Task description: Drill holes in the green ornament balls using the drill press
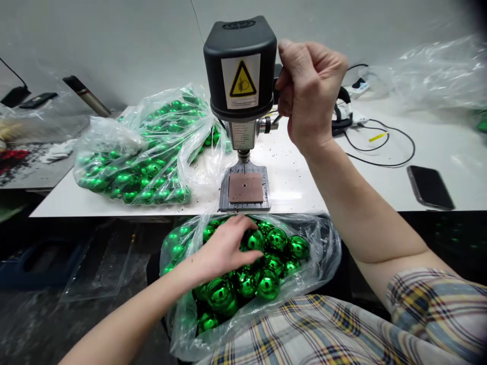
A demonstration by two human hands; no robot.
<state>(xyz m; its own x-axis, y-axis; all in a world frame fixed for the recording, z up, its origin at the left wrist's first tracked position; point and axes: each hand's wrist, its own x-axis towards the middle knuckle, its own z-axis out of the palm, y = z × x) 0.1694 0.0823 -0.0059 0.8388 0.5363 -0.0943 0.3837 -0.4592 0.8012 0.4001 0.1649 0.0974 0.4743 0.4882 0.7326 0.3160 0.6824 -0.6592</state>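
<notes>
My left hand (224, 246) reaches into an open clear plastic bag (323, 253) of shiny green baubles (267, 283). Its thumb and fingers curve around one green bauble (254, 241) at the top of the pile. My right hand (314, 88) is raised beside the black head of a small bench drill press (240, 66), closed around its feed lever handle, which the fingers mostly hide. Below the drill bit, a brown square block (246, 188) with a small dark hole lies on the metal base (224, 205). No bauble sits on the block.
A second clear bag (133, 167) full of green baubles lies on the white table at left. At right are a phone (430, 187), black cables (411, 147) and more clear plastic (445, 71). Dark shavings dot the table around the drill base.
</notes>
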